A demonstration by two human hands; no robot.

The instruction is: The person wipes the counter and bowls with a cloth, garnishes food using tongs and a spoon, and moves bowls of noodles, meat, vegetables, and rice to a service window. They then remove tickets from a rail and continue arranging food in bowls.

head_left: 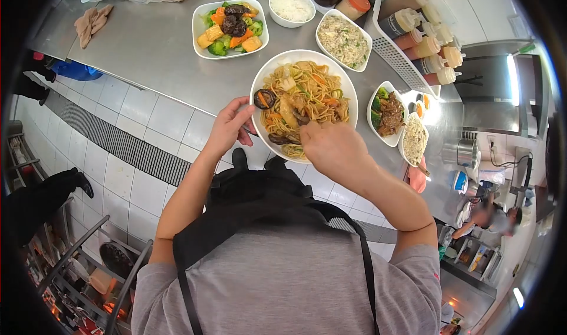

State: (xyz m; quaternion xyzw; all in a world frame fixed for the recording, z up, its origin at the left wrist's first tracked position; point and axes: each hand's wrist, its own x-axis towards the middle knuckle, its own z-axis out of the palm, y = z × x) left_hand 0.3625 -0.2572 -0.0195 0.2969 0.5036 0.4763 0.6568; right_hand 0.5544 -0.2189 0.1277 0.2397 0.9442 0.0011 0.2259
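Note:
A large white bowl (pixel 351 78) of fried noodles (pixel 307 93) with mushrooms, carrot and cabbage sits at the counter's front edge. My left hand (pixel 229 126) grips its left rim, thumb near the top and fingers lower down the outside. Over the near right part of the noodles, my right hand (pixel 333 148) is closed with its fingertips down at the food. What those fingers hold, if anything, is hidden beneath the hand. Beyond the bowl stand a square dish of tofu and vegetables (pixel 231 31) and a dish of fried rice (pixel 342 41).
White rice (pixel 292 8) stands farther back. To the right are a dish of meat and broccoli (pixel 390 115), more fried rice (pixel 414 139) and another person's hand (pixel 417 179). A white basket (pixel 394 54) holds several sauce bottles. A cloth (pixel 91 23) lies on the steel counter (pixel 142 46).

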